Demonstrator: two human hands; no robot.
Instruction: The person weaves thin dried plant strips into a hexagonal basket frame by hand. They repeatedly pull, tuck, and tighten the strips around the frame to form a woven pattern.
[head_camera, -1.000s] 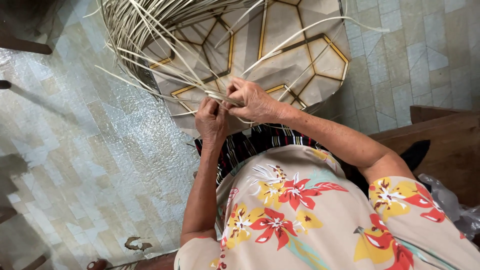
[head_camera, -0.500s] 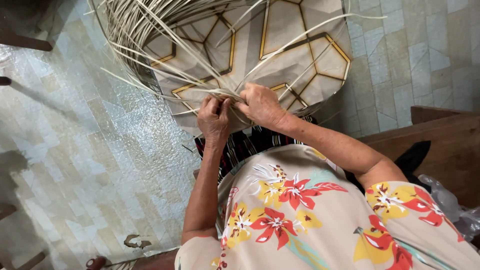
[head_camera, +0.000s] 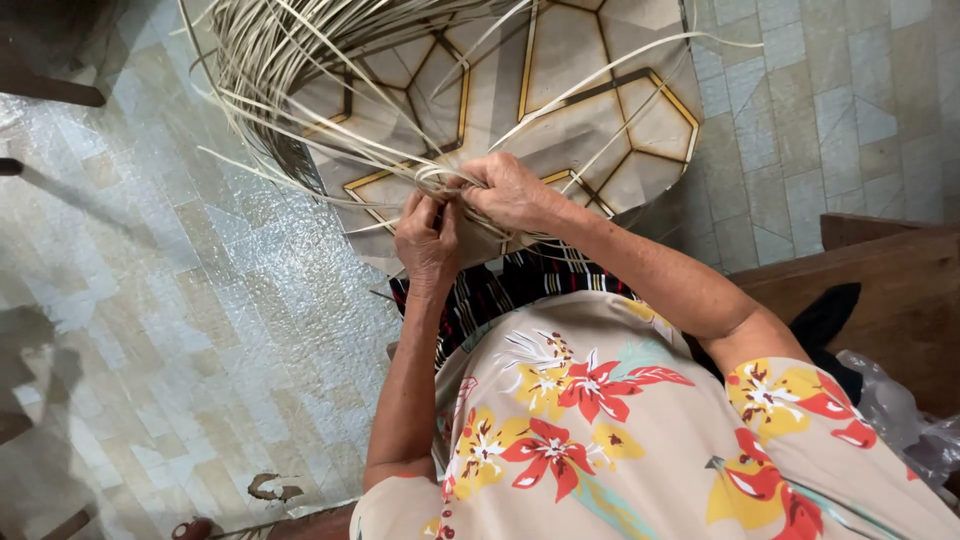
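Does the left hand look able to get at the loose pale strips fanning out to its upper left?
Probably yes: the left hand pinches strips beside the right hand, and the loose pale strips fan out nearby, nothing between.

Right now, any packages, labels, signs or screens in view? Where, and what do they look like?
Clear plastic bag: crumpled, at the right edge beside the dark wooden bench; contents hidden.
No labels, signs or screens visible.
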